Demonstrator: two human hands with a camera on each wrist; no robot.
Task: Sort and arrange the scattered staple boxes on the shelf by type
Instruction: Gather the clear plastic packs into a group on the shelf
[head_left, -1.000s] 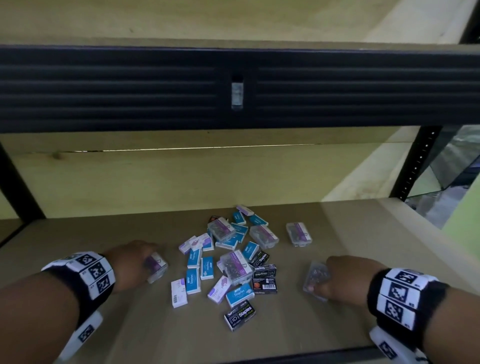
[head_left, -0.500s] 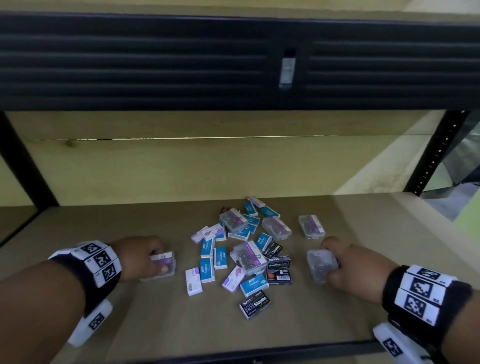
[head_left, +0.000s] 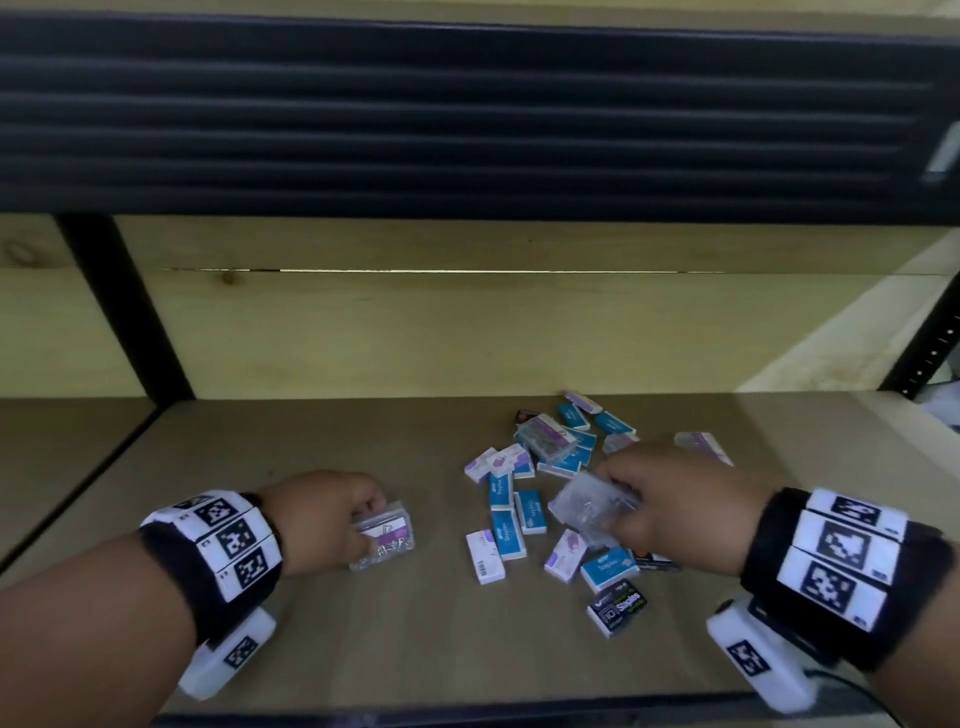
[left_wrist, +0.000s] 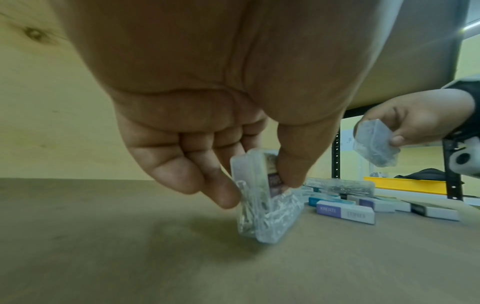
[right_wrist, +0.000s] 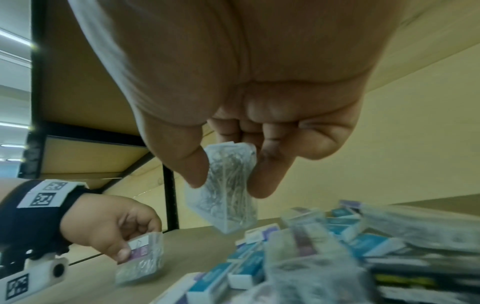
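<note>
Clear plastic is what both hands carry, likely because the see-through cases are being gathered as one type. The left hand (head_left: 324, 519) pinches a clear plastic box with a purple label (head_left: 385, 535), thumb on one broad face and fingers (left_wrist: 221, 197) on the other; in the left wrist view its lower edge meets the brown shelf board (head_left: 363, 649), well to the left of the heap, seemingly to start a separate row there. The right hand (head_left: 670, 504) pinches a second clear plastic box of metal pieces (head_left: 589, 506) between thumb and fingers, held in the air above the scattered pile of blue, purple-and-white and black cardboard staple boxes (head_left: 524, 514), tilted. I judge it is bound for the left, beside its match. Most boxes remain unsorted.
</note>
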